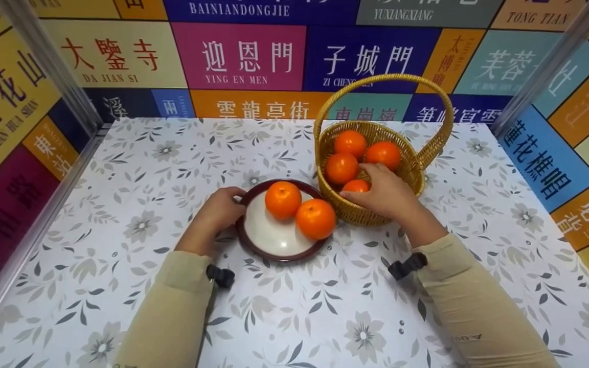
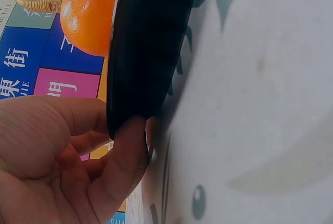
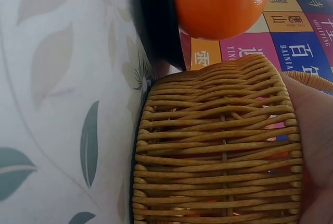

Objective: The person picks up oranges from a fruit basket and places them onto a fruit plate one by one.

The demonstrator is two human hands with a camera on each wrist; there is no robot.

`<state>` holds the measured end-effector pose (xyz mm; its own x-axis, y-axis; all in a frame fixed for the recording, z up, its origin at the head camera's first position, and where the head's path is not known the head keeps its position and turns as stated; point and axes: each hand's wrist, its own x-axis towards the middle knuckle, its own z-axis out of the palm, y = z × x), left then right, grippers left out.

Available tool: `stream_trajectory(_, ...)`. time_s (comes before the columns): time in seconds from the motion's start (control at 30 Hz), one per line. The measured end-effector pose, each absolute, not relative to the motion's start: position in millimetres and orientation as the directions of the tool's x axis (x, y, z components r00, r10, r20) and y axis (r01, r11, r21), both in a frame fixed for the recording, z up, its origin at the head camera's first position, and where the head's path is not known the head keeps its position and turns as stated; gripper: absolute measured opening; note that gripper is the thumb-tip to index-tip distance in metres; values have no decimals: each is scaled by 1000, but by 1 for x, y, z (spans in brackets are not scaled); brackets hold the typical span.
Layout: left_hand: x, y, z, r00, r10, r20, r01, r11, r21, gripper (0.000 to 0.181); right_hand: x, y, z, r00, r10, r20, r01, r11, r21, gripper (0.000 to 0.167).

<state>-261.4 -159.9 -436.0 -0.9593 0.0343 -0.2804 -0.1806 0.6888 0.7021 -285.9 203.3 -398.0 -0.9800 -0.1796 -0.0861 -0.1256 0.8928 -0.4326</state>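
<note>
Two orange fruits lie on a white plate with a dark red rim. The left hand pinches the plate's left edge; in the left wrist view its fingers hold the dark rim from beneath. To the right stands a wicker basket with several orange fruits inside. The right hand reaches into it over the near side, thumb and fingers around the fruit nearest the front. In the right wrist view the basket wall hides the fingertips.
The basket's tall handle arches above it. Basket and plate stand close together on a flowered white tablecloth. Printed panels with large characters rise behind the table and along both sides.
</note>
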Motion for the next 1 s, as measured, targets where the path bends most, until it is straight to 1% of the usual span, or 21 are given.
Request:
stream_trajectory(0.23,-261,-161,-436,-957,46,-286,-176,691,701,44,-289,205,-396,-962,-255,-93,-186,870,-457,92)
stream_trajectory(0.33,-261,-160,-435,-956,42,-289,-181,691,700,45,-290,205,-397,-960,-260,-102,-188,872,-453,88)
stream_trajectory(0.53,-261,-159,-434,-954,35,-299,-193,690,698,46,-291,205,-398,-958,-267,-109,-188,866,-463,74)
stream_trajectory(0.7,-261,-160,-435,-958,38,-283,-179,693,698,45,-290,205,-399,-959,-257,-121,-171,863,-476,64)
stream_trajectory(1.0,-262,-160,-435,-960,38,-277,-174,694,699,43,-291,205,-398,-961,-247,-125,-160,864,-477,62)
